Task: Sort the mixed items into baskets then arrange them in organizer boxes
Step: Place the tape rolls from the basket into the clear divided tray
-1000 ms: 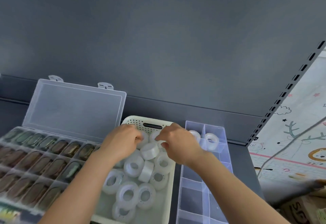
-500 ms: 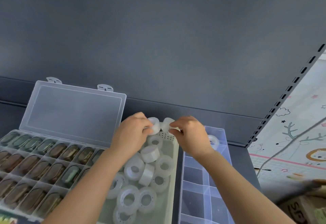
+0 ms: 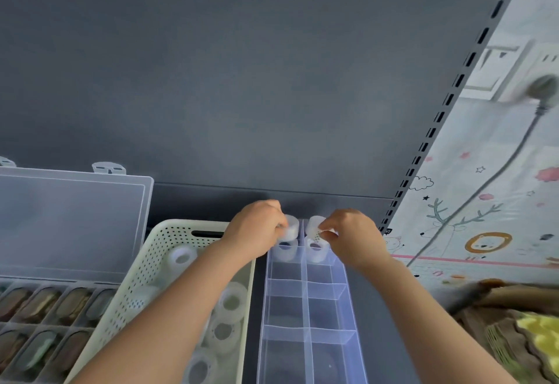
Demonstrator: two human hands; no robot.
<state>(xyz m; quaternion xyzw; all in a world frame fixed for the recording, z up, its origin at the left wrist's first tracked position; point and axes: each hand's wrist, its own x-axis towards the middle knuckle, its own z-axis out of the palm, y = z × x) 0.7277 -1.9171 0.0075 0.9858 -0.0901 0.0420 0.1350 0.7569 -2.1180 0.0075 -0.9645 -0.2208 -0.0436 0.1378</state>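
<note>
Tape rolls (image 3: 231, 302): several in basket (image 3: 169, 232), two in organizer (image 3: 306, 308) far cells.

basket (image 3: 157, 250) left of organizer box (image 3: 305, 299), lidded case (image 3: 75, 220) far left

Soft daylight, edges perhaps motion-blurred

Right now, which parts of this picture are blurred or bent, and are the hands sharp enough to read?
Head view: the left hand and right hand and the rolls they pinch are fairly sharp; the plug and the pile at the right edge are smeared; the slotted rail leans from wide-angle distortion; light is soft and even.
</note>
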